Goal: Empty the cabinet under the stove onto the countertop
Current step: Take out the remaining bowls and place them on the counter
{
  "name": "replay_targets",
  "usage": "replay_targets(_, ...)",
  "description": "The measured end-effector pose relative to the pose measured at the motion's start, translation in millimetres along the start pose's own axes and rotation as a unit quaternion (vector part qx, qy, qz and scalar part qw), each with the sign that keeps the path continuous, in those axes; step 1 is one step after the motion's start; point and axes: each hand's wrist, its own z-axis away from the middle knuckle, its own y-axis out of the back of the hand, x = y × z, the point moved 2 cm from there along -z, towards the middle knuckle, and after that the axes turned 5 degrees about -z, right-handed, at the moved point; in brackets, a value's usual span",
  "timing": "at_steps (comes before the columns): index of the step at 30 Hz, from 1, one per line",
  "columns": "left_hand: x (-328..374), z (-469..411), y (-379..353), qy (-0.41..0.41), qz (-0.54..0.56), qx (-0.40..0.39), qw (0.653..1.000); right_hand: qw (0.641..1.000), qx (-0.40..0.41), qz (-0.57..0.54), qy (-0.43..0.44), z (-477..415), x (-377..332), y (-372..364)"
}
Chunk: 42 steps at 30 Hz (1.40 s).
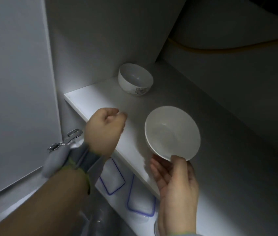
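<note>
A: Right hand (174,181)?
B: Grips plain white bowl (172,133) by its rim, tilted, above the shelf (100,101).
A: Left hand (104,128)?
B: Loosely curled, empty. Patterned bowl (134,79) sits at shelf back.

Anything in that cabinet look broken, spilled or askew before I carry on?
Nothing stands out. The patterned bowl sits upright on the shelf; the plain bowl tilts only because the right hand holds its rim. No spill or chip shows, though the light is dim.
</note>
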Motion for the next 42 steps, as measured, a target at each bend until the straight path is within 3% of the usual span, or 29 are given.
replay_targets(4,5,-28,-16,-0.069,-0.099,0.017,0.993,1.000,0.005,-0.021,0.001,-5,0,4)
replay_targets(9,7,-55,-33,-0.098,-0.117,0.014,0.988,0.999,0.013,-0.046,-0.014,-11,-1,3)
replay_targets(26,18,-96,-52,-0.003,-0.135,0.023,0.991,0.998,0.008,-0.058,-0.010,-12,-6,-6)
replay_targets(28,18,-96,-51,-0.009,-0.167,0.040,0.985,0.998,0.007,-0.056,-0.012,-12,-6,-6)
replay_targets(39,14,-102,-52,-0.004,-0.094,0.043,0.995,0.999,-0.008,-0.051,-0.008,-12,-2,-8)
replay_targets(42,14,-99,-51,-0.028,-0.130,0.035,0.991,0.999,-0.010,-0.047,-0.008,-12,-2,-7)
